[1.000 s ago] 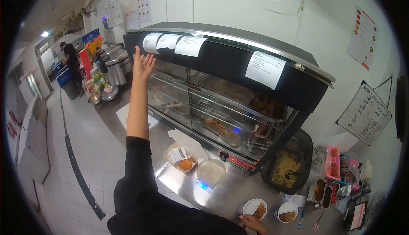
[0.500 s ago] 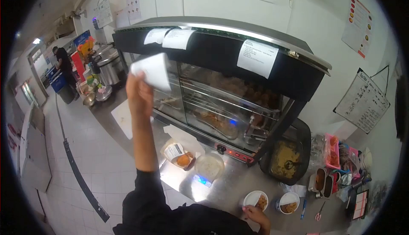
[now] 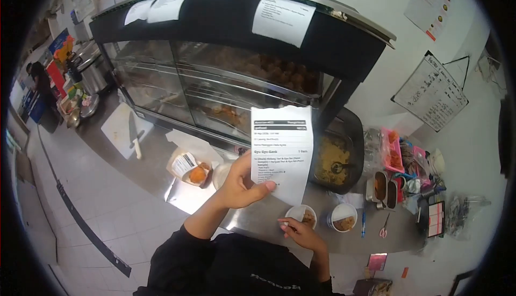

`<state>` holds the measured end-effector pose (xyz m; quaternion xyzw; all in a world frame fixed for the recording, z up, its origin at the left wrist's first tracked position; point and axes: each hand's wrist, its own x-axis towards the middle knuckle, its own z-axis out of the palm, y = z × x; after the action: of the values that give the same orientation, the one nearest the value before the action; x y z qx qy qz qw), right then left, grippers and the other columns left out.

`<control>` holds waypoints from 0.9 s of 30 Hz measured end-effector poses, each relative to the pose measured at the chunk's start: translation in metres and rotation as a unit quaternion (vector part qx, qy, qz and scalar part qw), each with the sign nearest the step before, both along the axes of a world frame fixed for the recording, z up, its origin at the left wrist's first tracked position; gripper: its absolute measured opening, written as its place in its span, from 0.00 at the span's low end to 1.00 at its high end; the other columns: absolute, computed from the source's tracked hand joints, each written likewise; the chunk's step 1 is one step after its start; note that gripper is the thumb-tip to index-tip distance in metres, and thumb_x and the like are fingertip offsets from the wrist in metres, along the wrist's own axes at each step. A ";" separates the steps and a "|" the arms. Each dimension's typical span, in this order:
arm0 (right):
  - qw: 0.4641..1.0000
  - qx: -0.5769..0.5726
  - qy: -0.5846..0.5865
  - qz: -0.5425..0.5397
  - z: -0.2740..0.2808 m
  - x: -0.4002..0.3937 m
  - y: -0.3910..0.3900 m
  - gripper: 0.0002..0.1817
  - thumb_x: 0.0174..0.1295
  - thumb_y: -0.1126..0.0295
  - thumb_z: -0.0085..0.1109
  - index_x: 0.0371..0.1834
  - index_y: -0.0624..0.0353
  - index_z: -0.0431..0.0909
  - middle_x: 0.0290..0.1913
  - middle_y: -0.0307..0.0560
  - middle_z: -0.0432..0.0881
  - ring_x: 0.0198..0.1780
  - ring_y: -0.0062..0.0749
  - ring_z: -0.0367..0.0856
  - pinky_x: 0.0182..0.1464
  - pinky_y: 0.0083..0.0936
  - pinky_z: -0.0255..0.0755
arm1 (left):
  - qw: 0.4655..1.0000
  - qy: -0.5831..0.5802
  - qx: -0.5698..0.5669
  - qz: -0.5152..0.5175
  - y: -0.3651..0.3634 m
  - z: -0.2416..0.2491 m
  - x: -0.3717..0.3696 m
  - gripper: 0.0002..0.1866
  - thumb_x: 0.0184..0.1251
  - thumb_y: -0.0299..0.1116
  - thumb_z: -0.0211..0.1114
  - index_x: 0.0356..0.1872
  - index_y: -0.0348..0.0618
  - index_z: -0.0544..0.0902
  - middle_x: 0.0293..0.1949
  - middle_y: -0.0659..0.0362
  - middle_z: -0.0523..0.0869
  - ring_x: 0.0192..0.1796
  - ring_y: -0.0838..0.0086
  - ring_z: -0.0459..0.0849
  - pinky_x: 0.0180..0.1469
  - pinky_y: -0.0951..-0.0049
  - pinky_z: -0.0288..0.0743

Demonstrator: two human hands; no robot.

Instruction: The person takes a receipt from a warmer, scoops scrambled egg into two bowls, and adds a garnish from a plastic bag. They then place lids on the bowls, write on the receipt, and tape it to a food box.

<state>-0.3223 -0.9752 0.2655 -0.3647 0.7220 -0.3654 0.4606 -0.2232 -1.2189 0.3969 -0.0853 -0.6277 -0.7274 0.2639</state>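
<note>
My left hand point(image 3: 241, 184) pinches a printed order receipt point(image 3: 281, 148), held up in front of the glass food warmer with its text facing me. Its thumb lies across the lower part of the paper. Lower down, my right hand point(image 3: 302, 235) is at the near edge of a white bowl point(image 3: 294, 211) with brown food in it. Those fingers are curled together around something small and pale that I cannot make out. Beside that bowl stands a second white bowl point(image 3: 344, 210) with similar food. Left of my left hand sits an open paper box point(image 3: 180, 173) with a fried item and a label.
The glass food warmer point(image 3: 226, 89) spans the counter's back, with paper slips on its top. A knife point(image 3: 134, 135) lies on a white cutting board point(image 3: 117, 125). A black tub point(image 3: 352, 161) holds yellowish food. Scissors point(image 3: 384, 226) and a blue pen point(image 3: 364, 225) lie right. Another person stands far left.
My left hand has brought the receipt from the warmer's upper left down and right, turning its print toward me. The view has shifted. My right hand stays by the bowl.
</note>
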 end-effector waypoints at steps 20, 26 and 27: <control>0.876 -0.320 -0.045 -0.359 0.095 -0.020 0.072 0.21 0.67 0.73 0.49 0.61 0.67 0.60 0.42 0.50 0.82 0.43 0.21 0.79 0.43 0.17 0.71 | 0.924 -0.202 0.150 -0.289 0.135 -0.051 -0.087 0.27 0.71 0.41 0.52 0.64 0.34 0.62 0.60 0.51 0.72 0.61 0.67 0.71 0.60 0.68 0.68; 0.894 -0.281 -0.137 -0.320 0.093 -0.056 0.099 0.14 0.66 0.71 0.51 0.50 0.69 0.66 0.29 0.45 0.78 0.34 0.23 0.80 0.28 0.17 0.77 | 0.862 -0.214 0.367 -0.275 0.185 -0.019 -0.145 0.31 0.73 0.50 0.41 0.65 0.34 0.60 0.63 0.47 0.68 0.64 0.60 0.70 0.59 0.59 0.72; 0.899 -0.271 -0.176 -0.297 0.095 -0.064 0.107 0.13 0.67 0.71 0.51 0.49 0.69 0.66 0.29 0.45 0.78 0.32 0.23 0.80 0.28 0.16 0.77 | 0.848 -0.209 0.398 -0.281 0.190 -0.016 -0.154 0.31 0.73 0.51 0.41 0.65 0.34 0.58 0.63 0.46 0.68 0.62 0.58 0.72 0.58 0.57 0.73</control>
<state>-0.3865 -0.8678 0.3602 -0.1740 0.5766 -0.7251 0.3338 -0.3770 -1.0284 0.3809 0.0078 -0.2739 -0.9586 -0.0779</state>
